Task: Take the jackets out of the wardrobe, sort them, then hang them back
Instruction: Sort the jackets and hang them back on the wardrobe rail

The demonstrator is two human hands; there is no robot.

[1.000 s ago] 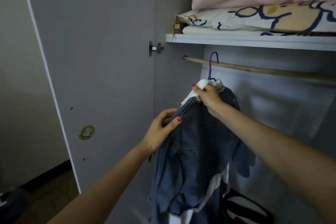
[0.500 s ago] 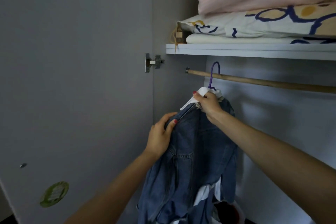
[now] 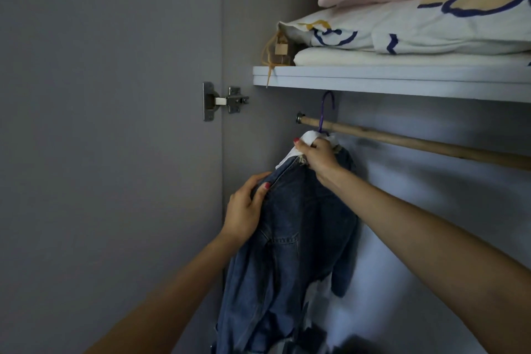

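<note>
The single head camera is looking forward and slightly up into the open wardrobe from close by, facing the rail point(image 3: 416, 142) and shelf point(image 3: 388, 77), with both forearms reaching in from below.

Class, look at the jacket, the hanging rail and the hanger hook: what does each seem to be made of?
Jacket: blue denim, matte, with visible seams and a stitched pocket.
Rail: probably wood, tan and unpolished, with a metal end fitting.
Hanger hook: thin and purple, perhaps coated wire or plastic; unclear.

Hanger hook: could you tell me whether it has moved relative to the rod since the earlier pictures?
Yes. The hook has risen; its curve now sits well above the rod, close under the shelf.
</note>
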